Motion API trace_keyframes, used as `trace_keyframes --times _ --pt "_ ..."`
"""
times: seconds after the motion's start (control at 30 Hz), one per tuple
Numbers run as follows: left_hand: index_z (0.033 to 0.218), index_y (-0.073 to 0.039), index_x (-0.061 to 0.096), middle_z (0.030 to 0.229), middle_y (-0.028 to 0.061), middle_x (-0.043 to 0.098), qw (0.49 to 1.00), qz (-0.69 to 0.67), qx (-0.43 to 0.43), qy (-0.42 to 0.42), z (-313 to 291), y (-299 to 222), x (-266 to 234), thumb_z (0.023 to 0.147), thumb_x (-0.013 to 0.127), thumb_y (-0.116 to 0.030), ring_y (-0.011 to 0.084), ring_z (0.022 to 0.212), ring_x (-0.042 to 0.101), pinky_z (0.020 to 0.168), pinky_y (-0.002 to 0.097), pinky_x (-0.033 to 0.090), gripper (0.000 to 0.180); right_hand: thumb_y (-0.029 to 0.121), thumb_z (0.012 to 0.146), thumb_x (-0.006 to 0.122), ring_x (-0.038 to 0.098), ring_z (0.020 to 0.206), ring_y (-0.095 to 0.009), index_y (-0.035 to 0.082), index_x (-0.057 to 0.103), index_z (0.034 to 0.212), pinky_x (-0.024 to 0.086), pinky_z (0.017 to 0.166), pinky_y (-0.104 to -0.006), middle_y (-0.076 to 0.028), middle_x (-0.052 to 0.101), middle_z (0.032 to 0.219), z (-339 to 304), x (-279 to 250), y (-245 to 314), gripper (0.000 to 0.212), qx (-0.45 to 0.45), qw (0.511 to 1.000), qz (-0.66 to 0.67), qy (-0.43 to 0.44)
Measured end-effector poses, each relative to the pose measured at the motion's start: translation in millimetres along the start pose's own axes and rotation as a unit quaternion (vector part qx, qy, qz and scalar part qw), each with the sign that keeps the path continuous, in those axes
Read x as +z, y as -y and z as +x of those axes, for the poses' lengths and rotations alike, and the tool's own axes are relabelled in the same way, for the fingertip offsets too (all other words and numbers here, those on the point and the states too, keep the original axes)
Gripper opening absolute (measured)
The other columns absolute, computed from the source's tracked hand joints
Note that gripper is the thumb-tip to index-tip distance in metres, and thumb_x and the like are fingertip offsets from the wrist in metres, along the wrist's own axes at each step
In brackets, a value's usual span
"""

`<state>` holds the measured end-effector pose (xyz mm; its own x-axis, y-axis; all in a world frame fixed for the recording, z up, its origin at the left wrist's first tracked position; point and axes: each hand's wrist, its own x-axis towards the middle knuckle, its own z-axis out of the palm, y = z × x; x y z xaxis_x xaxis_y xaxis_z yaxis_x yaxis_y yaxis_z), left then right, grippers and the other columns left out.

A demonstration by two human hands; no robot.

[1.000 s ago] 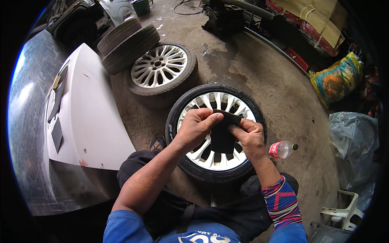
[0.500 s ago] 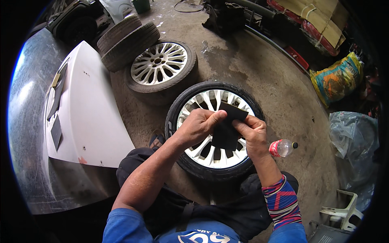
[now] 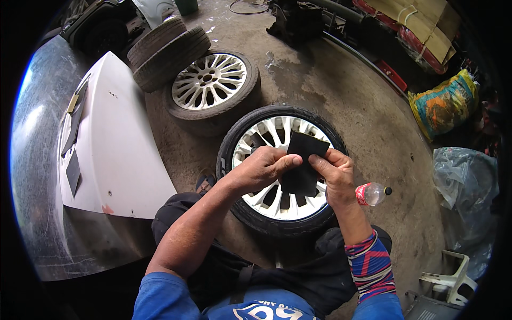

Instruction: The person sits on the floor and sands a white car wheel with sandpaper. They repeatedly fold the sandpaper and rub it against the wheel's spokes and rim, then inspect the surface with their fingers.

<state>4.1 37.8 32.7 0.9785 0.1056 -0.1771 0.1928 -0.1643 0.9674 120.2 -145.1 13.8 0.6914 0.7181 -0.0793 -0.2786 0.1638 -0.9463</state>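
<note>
Both hands (image 3: 271, 166) (image 3: 336, 173) pinch a black sheet (image 3: 304, 177); white lettering (image 3: 262, 311) marks the blue shirt (image 3: 218, 309).

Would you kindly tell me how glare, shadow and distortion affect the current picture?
Head view: pale glare on the grey metal panel, whose outer edge bows along the fisheye rim with blue fringing; head view: deep shadow swallows detail beneath that panel; head view: the black sheet between the left hand and right hand looks nearly textureless.

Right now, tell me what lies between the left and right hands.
In the head view, a black sheet spans the gap between the left hand and right hand, held by both.
</note>
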Motion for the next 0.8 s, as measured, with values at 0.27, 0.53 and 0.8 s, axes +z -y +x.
trace_keyframes --times 0.27,0.53,0.8 --pt "0.09 0.003 0.072 0.068 0.0028 0.063 1.0 0.01 -0.015 0.003 -2 -6 -1 0.099 0.06 -0.057 0.0105 0.066 0.061 0.059 0.0295 0.049 0.062 0.009 0.095 0.071 0.068 0.078 -0.006 -0.001 0.074 0.112 0.054 0.066 -0.0199 -0.003 0.074 0.093 1 3 6 0.019 0.003 1.0 0.006 -0.007" --pt "0.083 0.005 0.07 0.065 0.0041 0.061 0.997 0.01 0.037 -0.065 2 5 7 0.103 0.059 -0.051 0.0092 0.064 0.059 0.058 0.0296 0.049 0.06 0.011 0.098 0.07 0.068 0.082 -0.007 -0.002 0.074 0.109 0.055 0.074 -0.02 -0.004 0.074 0.097 -1 0 5 0.017 0.043 0.997 0.017 0.06" --pt "0.086 0.001 0.074 0.064 0.0045 0.067 1.0 0.018 -0.023 -0.008 -2 0 3 0.1 0.059 -0.059 0.0098 0.062 0.065 0.053 0.0268 0.049 0.063 0.012 0.099 0.069 0.066 0.084 -0.006 -0.002 0.074 0.105 0.054 0.075 -0.0207 -0.003 0.074 0.096 -1 -1 3 0.016 0.005 0.999 -0.036 0.025"
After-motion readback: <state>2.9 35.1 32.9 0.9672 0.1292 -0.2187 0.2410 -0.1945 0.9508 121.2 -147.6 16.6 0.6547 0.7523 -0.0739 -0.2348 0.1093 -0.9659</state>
